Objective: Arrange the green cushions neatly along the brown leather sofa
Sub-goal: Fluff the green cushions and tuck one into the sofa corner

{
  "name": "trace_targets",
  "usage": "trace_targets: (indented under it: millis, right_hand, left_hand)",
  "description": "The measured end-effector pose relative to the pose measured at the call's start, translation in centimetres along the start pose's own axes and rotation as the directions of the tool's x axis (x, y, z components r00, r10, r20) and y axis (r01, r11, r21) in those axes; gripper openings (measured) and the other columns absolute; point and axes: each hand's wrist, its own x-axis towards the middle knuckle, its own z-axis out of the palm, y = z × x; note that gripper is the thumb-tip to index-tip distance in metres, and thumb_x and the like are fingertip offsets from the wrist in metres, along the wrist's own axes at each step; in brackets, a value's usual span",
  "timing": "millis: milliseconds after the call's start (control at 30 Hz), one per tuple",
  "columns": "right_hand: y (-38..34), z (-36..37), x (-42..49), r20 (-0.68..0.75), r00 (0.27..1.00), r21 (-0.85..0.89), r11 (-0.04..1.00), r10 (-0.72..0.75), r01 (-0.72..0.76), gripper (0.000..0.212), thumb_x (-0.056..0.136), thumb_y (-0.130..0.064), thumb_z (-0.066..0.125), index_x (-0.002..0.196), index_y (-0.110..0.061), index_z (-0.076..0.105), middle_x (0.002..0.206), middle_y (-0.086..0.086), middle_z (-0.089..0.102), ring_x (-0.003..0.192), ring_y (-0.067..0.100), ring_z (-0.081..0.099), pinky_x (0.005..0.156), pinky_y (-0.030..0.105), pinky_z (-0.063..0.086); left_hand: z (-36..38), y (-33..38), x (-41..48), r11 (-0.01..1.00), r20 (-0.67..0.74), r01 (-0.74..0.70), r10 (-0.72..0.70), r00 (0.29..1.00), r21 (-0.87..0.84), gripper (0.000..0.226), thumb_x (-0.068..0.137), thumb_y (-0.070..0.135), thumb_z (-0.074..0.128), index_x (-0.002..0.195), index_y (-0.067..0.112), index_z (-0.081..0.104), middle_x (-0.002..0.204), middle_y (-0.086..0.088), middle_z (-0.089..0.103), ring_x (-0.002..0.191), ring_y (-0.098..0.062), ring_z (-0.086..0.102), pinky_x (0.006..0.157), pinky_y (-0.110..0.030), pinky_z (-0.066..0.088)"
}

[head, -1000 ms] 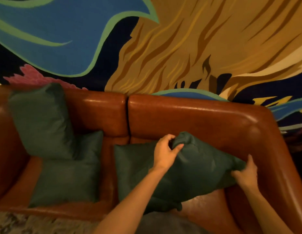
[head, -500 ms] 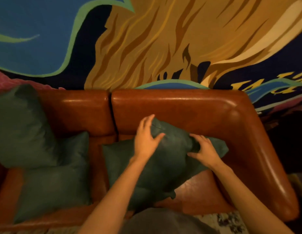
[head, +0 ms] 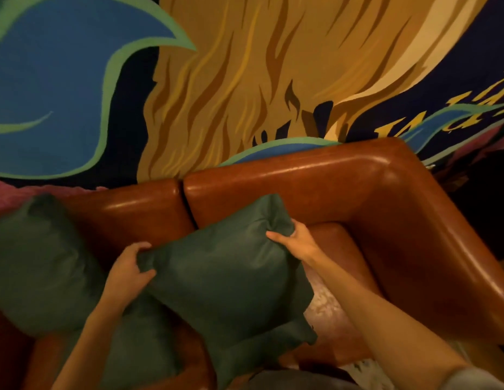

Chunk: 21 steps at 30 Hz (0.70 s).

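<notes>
A dark green cushion (head: 225, 268) is held up above the seat of the brown leather sofa (head: 315, 181), tilted with one corner toward the backrest. My left hand (head: 129, 273) grips its left corner and my right hand (head: 294, 242) grips its upper right corner. Another green cushion (head: 39, 263) leans against the backrest at the left. A third green cushion (head: 141, 344) lies flat on the seat, partly under the held one and my left arm. A further green piece (head: 259, 350) shows beneath the held cushion.
The sofa's right armrest (head: 442, 263) curves round toward me. A painted mural wall (head: 217, 80) rises behind the backrest. A patterned rug (head: 326, 302) shows in front of the sofa at the lower right.
Both hands have lifted the cushion off the seat and turned it; my left hand shifted to its left corner, my right hand to its upper right corner. The view swung left and tilted.
</notes>
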Motion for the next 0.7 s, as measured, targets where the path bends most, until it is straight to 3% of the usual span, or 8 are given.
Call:
trace_targets:
  millis: [100,167,233,367,433,500,567,700]
  right_hand:
    - [-0.3,2.9,-1.1,0.037,0.996,-0.059,0.995,-0.079,0.081,0.047,0.066,-0.024,0.089,0.108,-0.015,0.068,0.105,-0.003,0.074,0.093,0.003,0.071,0.089,0.031,0.055]
    - [-1.2,4.1,-1.8,0.04,0.992,-0.103,0.987,-0.117,0.12,0.058,0.058,-0.035,0.091,0.108,-0.015,0.069,0.103,-0.003,0.076,0.096,0.008,0.071,0.088,0.033,0.058]
    - [-2.3,4.0,-2.4,0.004,0.991,-0.085,0.987,-0.137,0.137,0.059,0.056,-0.036,0.092,0.106,-0.015,0.07,0.1,-0.003,0.077,0.095,0.008,0.072,0.088,0.037,0.058]
    - [-3.1,-0.5,-4.5,-0.009,0.989,0.052,0.987,-0.15,0.15,0.059,0.06,-0.024,0.092,0.11,-0.012,0.064,0.106,0.006,0.073,0.103,0.017,0.069,0.096,0.046,0.054]
    - [-2.7,-5.1,-6.0,-0.002,0.983,0.061,0.981,-0.185,0.185,0.083,0.046,-0.04,0.095,0.118,-0.018,0.058,0.115,0.005,0.066,0.11,0.011,0.062,0.098,0.03,0.05]
    - [-2.6,-9.9,-7.5,0.061,0.981,-0.166,0.968,-0.183,0.19,0.114,0.041,-0.053,0.092,0.139,-0.023,0.043,0.139,-0.002,0.049,0.128,0.001,0.047,0.104,0.018,0.04]
    - [-1.8,-13.7,-8.5,0.143,0.986,-0.378,0.916,-0.083,0.132,0.124,0.048,-0.044,0.094,0.15,-0.025,0.026,0.151,-0.01,0.033,0.136,-0.003,0.034,0.114,0.02,0.033]
    - [-0.5,-18.7,-9.4,-0.01,0.999,-0.4,0.916,-0.038,0.031,0.11,0.049,-0.041,0.093,0.143,-0.032,0.037,0.133,-0.02,0.054,0.119,-0.005,0.054,0.103,0.026,0.045]
  left_hand:
    - [0.4,5.3,-1.0,0.968,0.061,-0.25,0.252,0.966,-0.038,0.088,0.063,0.044,0.075,0.14,0.015,0.044,0.141,0.0,0.047,0.128,-0.018,0.046,0.11,-0.033,0.034]
    - [2.9,9.3,-1.3,0.951,0.195,-0.309,0.307,0.932,-0.019,0.11,0.056,0.071,0.069,0.148,0.023,0.031,0.147,0.009,0.037,0.137,-0.01,0.035,0.116,-0.036,0.028]
    - [5.0,11.5,-1.0,0.936,0.158,-0.346,0.332,0.93,0.066,0.105,0.052,0.08,0.065,0.141,0.031,0.038,0.143,0.009,0.048,0.132,-0.013,0.046,0.11,-0.044,0.038]
    - [5.8,14.4,-1.1,0.923,0.05,-0.352,0.363,0.93,-0.158,0.06,0.052,0.066,0.077,0.099,0.033,0.062,0.09,0.012,0.072,0.086,-0.003,0.066,0.079,-0.029,0.051]
    - [5.9,15.8,-0.8,0.884,0.06,-0.335,0.373,0.926,-0.327,0.049,0.053,0.057,0.082,0.086,0.025,0.064,0.079,0.008,0.071,0.074,0.002,0.063,0.068,-0.022,0.048]
    - [5.7,17.6,-0.1,0.823,0.072,-0.294,0.373,0.925,-0.486,0.045,0.056,0.045,0.084,0.084,0.015,0.065,0.08,0.003,0.072,0.073,-0.002,0.062,0.068,-0.025,0.049]
    - [5.8,19.6,1.0,0.749,0.132,-0.215,0.374,0.918,-0.626,0.034,0.061,0.023,0.086,0.086,0.015,0.066,0.081,0.013,0.074,0.075,0.002,0.063,0.07,-0.016,0.051]
    - [8.6,25.0,3.0,0.699,0.238,-0.16,0.436,0.868,-0.697,0.049,0.056,0.029,0.084,0.1,0.021,0.066,0.093,0.017,0.075,0.087,0.004,0.067,0.077,-0.011,0.05]
